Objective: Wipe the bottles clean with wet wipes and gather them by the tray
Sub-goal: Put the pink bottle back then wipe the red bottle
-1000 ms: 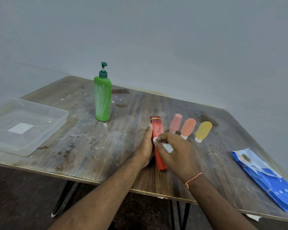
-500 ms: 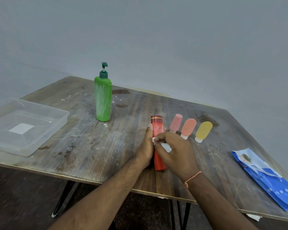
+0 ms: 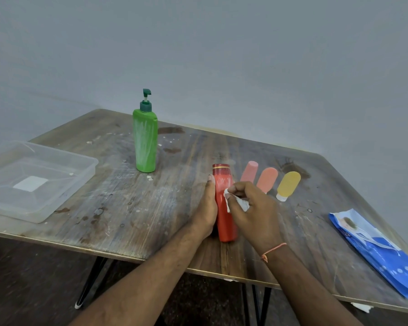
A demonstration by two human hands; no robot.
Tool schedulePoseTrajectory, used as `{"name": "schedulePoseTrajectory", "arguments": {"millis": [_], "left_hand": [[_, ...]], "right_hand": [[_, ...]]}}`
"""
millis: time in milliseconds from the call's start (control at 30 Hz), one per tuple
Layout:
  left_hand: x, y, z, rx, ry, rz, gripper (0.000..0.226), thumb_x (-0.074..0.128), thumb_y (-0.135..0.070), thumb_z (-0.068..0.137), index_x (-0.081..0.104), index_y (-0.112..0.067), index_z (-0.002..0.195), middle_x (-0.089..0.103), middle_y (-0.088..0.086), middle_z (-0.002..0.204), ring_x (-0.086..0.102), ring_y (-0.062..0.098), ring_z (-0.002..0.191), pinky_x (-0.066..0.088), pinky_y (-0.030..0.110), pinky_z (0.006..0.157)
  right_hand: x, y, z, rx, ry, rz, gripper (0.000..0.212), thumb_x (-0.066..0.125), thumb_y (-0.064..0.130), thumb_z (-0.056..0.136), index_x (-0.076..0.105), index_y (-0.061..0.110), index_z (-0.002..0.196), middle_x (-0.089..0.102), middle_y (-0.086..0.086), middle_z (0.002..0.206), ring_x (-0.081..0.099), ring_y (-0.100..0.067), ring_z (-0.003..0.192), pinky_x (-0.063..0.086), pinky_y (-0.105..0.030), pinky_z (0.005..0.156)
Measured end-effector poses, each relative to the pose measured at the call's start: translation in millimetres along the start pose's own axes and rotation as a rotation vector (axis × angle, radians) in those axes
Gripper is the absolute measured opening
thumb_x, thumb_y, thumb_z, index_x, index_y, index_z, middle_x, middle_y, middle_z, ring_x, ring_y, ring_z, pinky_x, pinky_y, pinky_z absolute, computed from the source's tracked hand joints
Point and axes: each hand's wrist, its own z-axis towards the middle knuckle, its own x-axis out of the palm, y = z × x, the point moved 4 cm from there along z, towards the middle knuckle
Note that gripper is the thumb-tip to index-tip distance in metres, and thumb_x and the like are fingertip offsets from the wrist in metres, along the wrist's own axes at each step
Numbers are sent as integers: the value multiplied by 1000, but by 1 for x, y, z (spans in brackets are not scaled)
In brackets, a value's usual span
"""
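Note:
A red bottle (image 3: 223, 208) lies on the wooden table (image 3: 132, 208), cap pointing away from me. My left hand (image 3: 206, 208) rests flat against its left side, fingers straight. My right hand (image 3: 252, 210) pinches a white wet wipe (image 3: 233, 201) and presses it on the bottle's upper body. White smears show near the bottle's shoulder. Just behind lie a pink tube (image 3: 249, 171), an orange tube (image 3: 267, 178) and a yellow tube (image 3: 287, 184). A green pump bottle (image 3: 145, 142) with white streaks stands further left. The clear plastic tray (image 3: 64, 196) sits at the left edge.
A blue pack of wet wipes (image 3: 375, 250) lies at the right near the table's front edge. The tabletop is stained and spotted. Black table legs (image 3: 90, 283) and a dark floor show below the front edge. A grey wall stands behind.
My right hand with the wipe has shifted slightly up the red bottle. My left hand has stayed against the bottle's side.

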Motion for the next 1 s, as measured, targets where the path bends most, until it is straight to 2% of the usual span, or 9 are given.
{"name": "schedulePoseTrajectory", "arguments": {"millis": [100,200,333,500,633,733,833,1000], "left_hand": [[-1,1,0,-14,-4,-5,77,14,-64,108,76,-18,111,81,9,105,78,22,102,60,37,92],[-1,-2,-1,6,-9,10,76,14,-62,109,76,-18,106,81,9,102,78,22,99,59,40,95],[-3,-1,0,15,-38,8,73,15,-60,110,74,-17,107,82,7,96,79,19,93,60,36,87],[-3,1,1,-1,-26,13,76,16,-65,108,76,-18,110,81,11,106,78,25,101,58,43,94],[-3,1,1,7,-28,16,75,16,-63,109,75,-17,110,81,12,103,78,25,98,60,39,90],[-5,3,1,13,-35,16,75,16,-64,108,74,-15,113,81,13,103,78,26,96,61,38,85],[-5,3,3,16,-29,26,75,16,-63,108,74,-17,115,80,12,105,78,26,98,61,39,86],[-6,3,3,47,-34,62,74,15,-60,110,74,-16,113,81,14,105,78,27,98,62,39,88]], "right_hand": [[-1,2,-3,-44,53,-9,16,79,19,95,74,30,106,71,24,102,68,0,101,57,-19,87],[1,4,1,-34,38,-14,13,78,25,96,74,31,107,72,23,102,68,1,100,55,-18,85],[0,-2,0,54,-9,17,13,76,31,99,72,32,111,71,25,102,68,6,102,57,-16,88],[-2,-1,-4,9,23,44,16,80,29,96,73,33,109,68,34,102,68,6,103,55,-14,87],[-1,-7,1,118,-66,112,14,80,29,96,73,29,108,74,25,100,70,4,101,59,-22,87],[-1,-14,-3,132,-39,119,18,80,25,96,72,30,110,74,23,103,72,1,102,62,-29,88],[-3,-14,-6,96,-14,125,22,83,23,94,73,29,113,75,23,105,72,1,103,61,-25,89],[-1,-17,0,198,-79,190,15,81,28,96,72,32,107,75,22,100,72,1,99,61,-24,86]]}}
